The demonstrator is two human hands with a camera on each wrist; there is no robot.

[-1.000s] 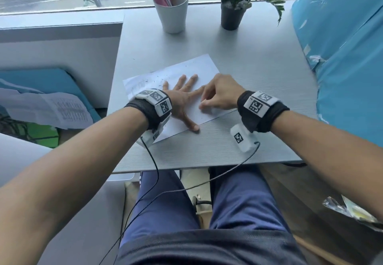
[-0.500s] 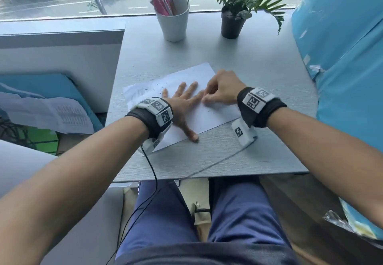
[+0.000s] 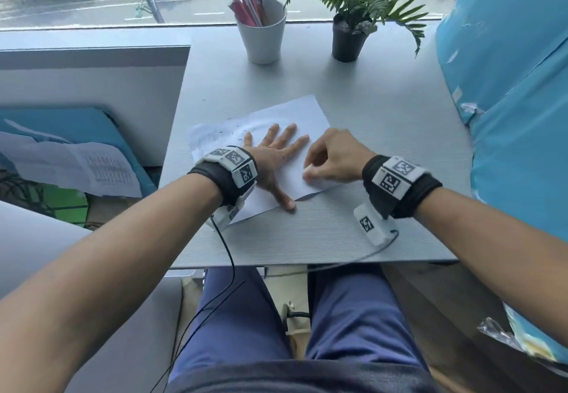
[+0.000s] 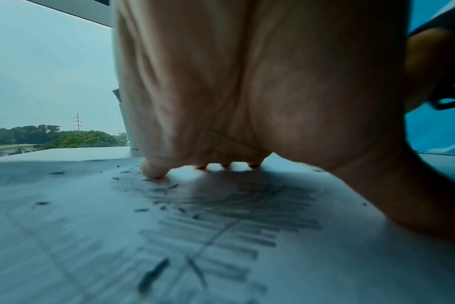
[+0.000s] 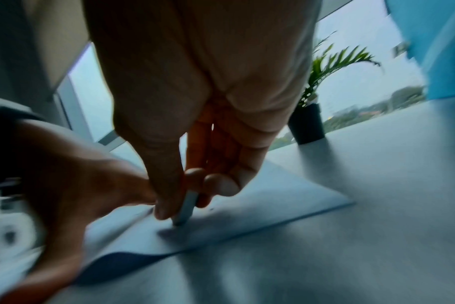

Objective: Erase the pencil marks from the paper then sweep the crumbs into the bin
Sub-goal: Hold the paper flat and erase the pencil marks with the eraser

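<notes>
A white sheet of paper [image 3: 307,112] lies on the grey desk [image 3: 384,109]. My left hand [image 3: 273,152] lies flat on it with fingers spread, pressing it down. Grey pencil marks [image 4: 234,216] and dark eraser crumbs [image 4: 153,271] cover the paper [image 4: 65,236] under that palm [image 4: 247,82]. My right hand [image 3: 332,156] pinches a small white eraser [image 5: 186,207] between thumb and fingers, its tip on the paper [image 5: 286,197] near the front edge. That front edge bulges up off the desk [image 5: 364,226]. No bin is in view.
A white cup of pens [image 3: 262,33] and a potted plant [image 3: 350,33] stand at the desk's far edge by the window. A blue wrapped bulk [image 3: 516,116] borders the right side. Printed papers [image 3: 76,168] lie on a blue surface left of the desk.
My right hand slid back toward me along the paper with the eraser, after going farther out. The paper's front edge now buckles up. The left hand stays pressed flat.
</notes>
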